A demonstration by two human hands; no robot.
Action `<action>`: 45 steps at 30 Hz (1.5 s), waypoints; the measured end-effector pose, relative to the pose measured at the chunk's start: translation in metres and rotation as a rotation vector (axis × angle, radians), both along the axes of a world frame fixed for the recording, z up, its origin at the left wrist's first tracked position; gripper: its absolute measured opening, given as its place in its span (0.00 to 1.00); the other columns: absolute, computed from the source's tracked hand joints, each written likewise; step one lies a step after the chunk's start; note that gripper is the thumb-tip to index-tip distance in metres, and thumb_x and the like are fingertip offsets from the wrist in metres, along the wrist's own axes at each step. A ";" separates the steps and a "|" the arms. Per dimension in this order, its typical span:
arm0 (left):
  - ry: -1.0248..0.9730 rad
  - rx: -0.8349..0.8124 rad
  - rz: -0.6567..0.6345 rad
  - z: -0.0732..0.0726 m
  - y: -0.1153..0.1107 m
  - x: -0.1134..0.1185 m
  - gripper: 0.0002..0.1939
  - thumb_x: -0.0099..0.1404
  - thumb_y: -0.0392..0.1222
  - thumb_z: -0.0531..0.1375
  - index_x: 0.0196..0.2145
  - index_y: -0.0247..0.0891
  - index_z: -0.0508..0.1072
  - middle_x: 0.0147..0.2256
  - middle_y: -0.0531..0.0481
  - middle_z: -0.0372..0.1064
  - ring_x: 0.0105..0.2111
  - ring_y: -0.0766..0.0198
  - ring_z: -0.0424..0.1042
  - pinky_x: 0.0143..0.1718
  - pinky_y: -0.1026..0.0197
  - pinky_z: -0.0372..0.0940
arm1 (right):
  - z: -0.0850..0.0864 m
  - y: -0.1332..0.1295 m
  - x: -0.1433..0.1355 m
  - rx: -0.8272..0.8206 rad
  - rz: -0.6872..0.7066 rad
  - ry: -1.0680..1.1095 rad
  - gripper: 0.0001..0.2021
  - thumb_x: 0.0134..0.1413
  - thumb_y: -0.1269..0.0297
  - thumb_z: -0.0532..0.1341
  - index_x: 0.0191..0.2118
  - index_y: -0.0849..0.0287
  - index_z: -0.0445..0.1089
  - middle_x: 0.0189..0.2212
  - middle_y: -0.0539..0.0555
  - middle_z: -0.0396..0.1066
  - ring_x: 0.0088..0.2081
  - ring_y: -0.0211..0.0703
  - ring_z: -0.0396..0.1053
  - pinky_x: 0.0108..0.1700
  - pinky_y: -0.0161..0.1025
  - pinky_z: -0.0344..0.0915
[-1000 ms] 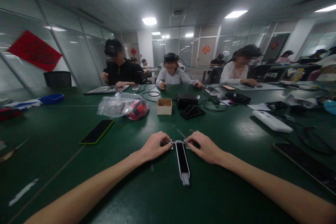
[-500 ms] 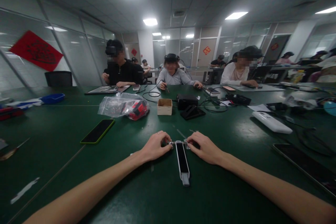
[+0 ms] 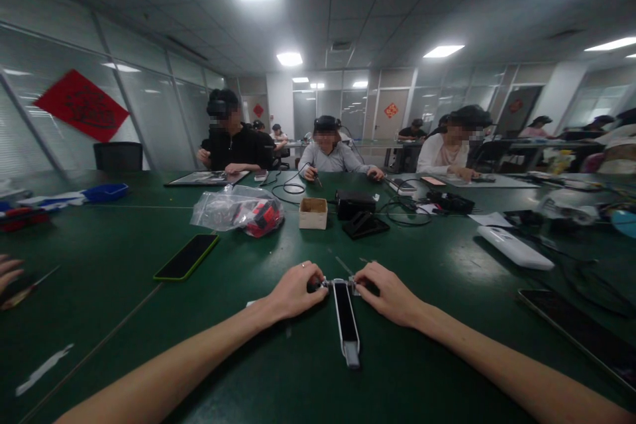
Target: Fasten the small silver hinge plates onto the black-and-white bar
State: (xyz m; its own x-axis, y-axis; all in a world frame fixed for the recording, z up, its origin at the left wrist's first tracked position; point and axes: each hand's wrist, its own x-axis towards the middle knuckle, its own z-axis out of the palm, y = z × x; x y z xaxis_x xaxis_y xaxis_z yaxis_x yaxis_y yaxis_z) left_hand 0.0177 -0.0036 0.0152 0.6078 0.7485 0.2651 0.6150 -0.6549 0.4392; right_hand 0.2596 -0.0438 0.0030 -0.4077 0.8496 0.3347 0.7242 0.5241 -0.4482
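A long, narrow device with a black face and a pale frame [image 3: 346, 318] lies on the green table [image 3: 278, 377] before me, its light grey end piece [image 3: 352, 354] toward me. Small shiny parts stick out on both sides of its far end. My left hand [image 3: 297, 291] pinches the shiny part on the left between thumb and fingers. On the other side, my right hand [image 3: 390, 293] has its fingertips closed on the matching small part. Fingertips partly hide both parts, so their kind is unclear. A thin clear strip [image 3: 342, 263] lies just beyond.
Farther off are a small open box [image 3: 313, 214], a clear plastic bag [image 3: 218, 211] with red and black contents, and a black stand [image 3: 365, 225]. Phones [image 3: 186, 257] lie at left and right. Another person's hand [image 3: 8, 271] enters at the left edge. People sit across.
The view has tipped slightly upward, so everything sits lower in the picture. Another person's hand has appeared at the left edge. My hands keep about the same hold.
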 end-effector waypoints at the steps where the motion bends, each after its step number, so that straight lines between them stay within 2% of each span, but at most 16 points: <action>1: 0.003 0.002 -0.002 0.000 0.000 0.000 0.09 0.58 0.44 0.59 0.34 0.36 0.70 0.31 0.51 0.66 0.30 0.63 0.66 0.30 0.63 0.59 | 0.000 0.000 0.000 -0.001 -0.003 -0.001 0.07 0.59 0.64 0.55 0.39 0.58 0.68 0.35 0.53 0.67 0.36 0.41 0.64 0.37 0.41 0.65; 16: -0.015 0.020 -0.022 0.000 -0.001 0.001 0.10 0.60 0.46 0.58 0.34 0.37 0.68 0.30 0.52 0.65 0.28 0.64 0.65 0.29 0.63 0.58 | 0.004 -0.002 -0.003 -0.003 -0.011 -0.009 0.07 0.58 0.65 0.55 0.39 0.59 0.68 0.34 0.53 0.67 0.35 0.41 0.64 0.37 0.40 0.64; 21: -0.039 0.044 -0.028 0.000 0.000 0.001 0.09 0.63 0.45 0.55 0.35 0.36 0.68 0.30 0.51 0.66 0.29 0.64 0.65 0.29 0.63 0.58 | 0.007 -0.003 -0.004 0.015 -0.063 -0.010 0.07 0.56 0.65 0.56 0.39 0.60 0.68 0.33 0.54 0.68 0.35 0.42 0.65 0.38 0.40 0.63; 24: -0.032 0.046 -0.029 0.000 0.000 0.001 0.09 0.65 0.44 0.53 0.34 0.36 0.68 0.29 0.50 0.67 0.29 0.63 0.65 0.29 0.63 0.58 | 0.014 -0.006 -0.007 0.000 -0.148 0.012 0.08 0.57 0.64 0.55 0.40 0.60 0.67 0.33 0.54 0.68 0.35 0.42 0.65 0.37 0.40 0.63; 26: -0.043 0.039 -0.038 0.000 0.000 0.001 0.10 0.65 0.44 0.52 0.33 0.36 0.68 0.29 0.50 0.67 0.28 0.63 0.65 0.29 0.63 0.58 | 0.023 -0.012 -0.014 -0.066 -0.215 0.023 0.10 0.58 0.61 0.53 0.41 0.60 0.65 0.32 0.54 0.69 0.33 0.42 0.66 0.36 0.40 0.63; 29: -0.079 0.039 -0.045 0.001 -0.001 0.001 0.10 0.66 0.43 0.51 0.33 0.36 0.67 0.29 0.50 0.67 0.28 0.63 0.65 0.28 0.63 0.58 | 0.039 -0.023 -0.032 -0.247 -0.240 -0.044 0.18 0.60 0.50 0.50 0.47 0.58 0.61 0.30 0.52 0.70 0.30 0.43 0.68 0.33 0.41 0.64; 31: -0.098 0.049 -0.043 0.002 -0.002 0.001 0.09 0.65 0.43 0.51 0.32 0.36 0.67 0.28 0.50 0.67 0.28 0.63 0.65 0.28 0.63 0.57 | 0.047 -0.030 -0.047 -0.314 -0.253 -0.149 0.25 0.57 0.42 0.49 0.49 0.57 0.59 0.33 0.55 0.71 0.32 0.47 0.70 0.33 0.43 0.65; 33: -0.117 0.056 -0.038 0.003 -0.002 0.001 0.10 0.65 0.42 0.51 0.31 0.36 0.67 0.28 0.50 0.67 0.27 0.63 0.65 0.28 0.63 0.57 | 0.051 -0.033 -0.061 -0.304 -0.281 -0.258 0.30 0.54 0.38 0.49 0.51 0.59 0.59 0.37 0.60 0.71 0.37 0.53 0.71 0.36 0.46 0.65; 35: -0.146 0.057 -0.030 0.004 -0.002 0.002 0.11 0.65 0.43 0.50 0.30 0.36 0.67 0.27 0.51 0.67 0.27 0.63 0.65 0.28 0.63 0.56 | 0.052 -0.032 -0.069 -0.287 -0.284 -0.329 0.30 0.53 0.41 0.52 0.51 0.62 0.58 0.40 0.63 0.71 0.40 0.57 0.70 0.37 0.47 0.65; 37: -0.183 0.057 -0.008 0.004 -0.001 0.002 0.12 0.66 0.44 0.50 0.30 0.36 0.66 0.26 0.52 0.66 0.25 0.64 0.64 0.27 0.63 0.56 | 0.051 -0.027 -0.072 -0.304 -0.263 -0.348 0.26 0.52 0.48 0.55 0.50 0.62 0.59 0.40 0.63 0.71 0.39 0.54 0.71 0.35 0.43 0.65; 39: -0.226 0.061 0.025 0.003 0.000 0.002 0.13 0.67 0.45 0.49 0.29 0.36 0.66 0.25 0.53 0.65 0.24 0.65 0.63 0.27 0.64 0.55 | 0.051 -0.021 -0.067 -0.325 -0.246 -0.332 0.22 0.50 0.54 0.58 0.48 0.61 0.60 0.38 0.60 0.71 0.35 0.50 0.71 0.31 0.39 0.64; 41: -0.267 0.070 0.054 0.002 0.002 0.001 0.14 0.67 0.46 0.49 0.29 0.36 0.66 0.24 0.53 0.64 0.24 0.65 0.63 0.27 0.64 0.55 | 0.054 -0.013 -0.056 -0.332 -0.257 -0.305 0.20 0.48 0.56 0.59 0.45 0.60 0.61 0.37 0.58 0.71 0.33 0.48 0.71 0.28 0.36 0.62; 43: -0.291 0.073 0.061 0.001 0.002 0.000 0.14 0.67 0.46 0.49 0.29 0.36 0.66 0.25 0.53 0.64 0.24 0.65 0.63 0.27 0.64 0.55 | 0.059 -0.003 -0.036 -0.323 -0.310 -0.282 0.17 0.48 0.55 0.59 0.42 0.59 0.61 0.35 0.57 0.71 0.31 0.46 0.70 0.27 0.35 0.60; 45: -0.294 0.064 0.056 0.001 0.003 -0.001 0.14 0.67 0.46 0.48 0.29 0.36 0.66 0.25 0.53 0.64 0.24 0.65 0.63 0.27 0.64 0.55 | 0.062 0.010 -0.006 -0.251 -0.422 -0.283 0.17 0.50 0.54 0.58 0.41 0.59 0.61 0.34 0.57 0.71 0.30 0.44 0.70 0.28 0.35 0.59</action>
State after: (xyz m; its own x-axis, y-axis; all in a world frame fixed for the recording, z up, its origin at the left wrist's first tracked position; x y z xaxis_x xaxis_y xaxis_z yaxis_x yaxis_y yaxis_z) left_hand 0.0168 -0.0006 0.0159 0.4560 0.7552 0.4709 0.5038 -0.6552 0.5629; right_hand 0.2535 -0.0336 0.0653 -0.0603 0.9978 0.0284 0.9579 0.0658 -0.2796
